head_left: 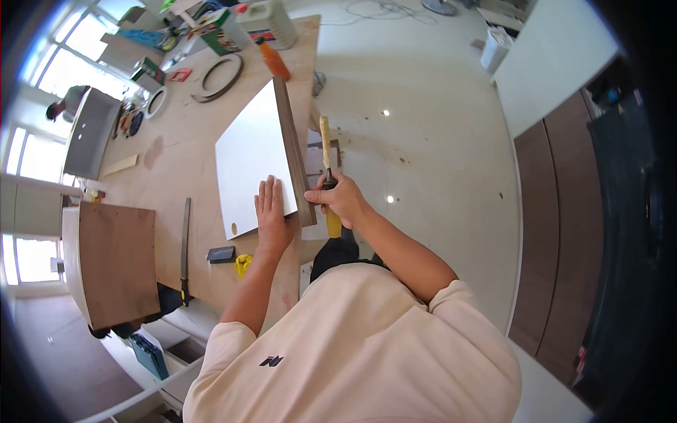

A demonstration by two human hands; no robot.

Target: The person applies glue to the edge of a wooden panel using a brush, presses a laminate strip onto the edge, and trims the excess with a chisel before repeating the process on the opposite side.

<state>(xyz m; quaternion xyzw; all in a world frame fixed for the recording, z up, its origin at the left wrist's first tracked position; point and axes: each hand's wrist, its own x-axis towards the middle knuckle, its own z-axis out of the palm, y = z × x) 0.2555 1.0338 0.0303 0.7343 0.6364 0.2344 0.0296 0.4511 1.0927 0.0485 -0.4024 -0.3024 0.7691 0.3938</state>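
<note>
A white-faced panel (254, 155) with a thick brown wood-grain edge (293, 155) lies on the workbench, along its right side. My left hand (271, 211) rests flat on the panel's white face near its lower corner, fingers stretched out. Just off the brown edge, my right hand (344, 199) is closed around a long hand tool (333, 220) with a yellow and black handle. Beyond a dark neck, the tool's far part is pale yellow and points away from me. Its exact kind I cannot tell. The right thumb reaches toward the brown edge.
The plywood workbench (190, 141) carries a file (185, 243), a dark block (221, 254), a yellow object (243, 265), edging rolls (220, 76), an orange bottle (273, 60) and a jug (268, 25). A wooden box (116, 261) stands left. Another person (69, 103) is at the far left.
</note>
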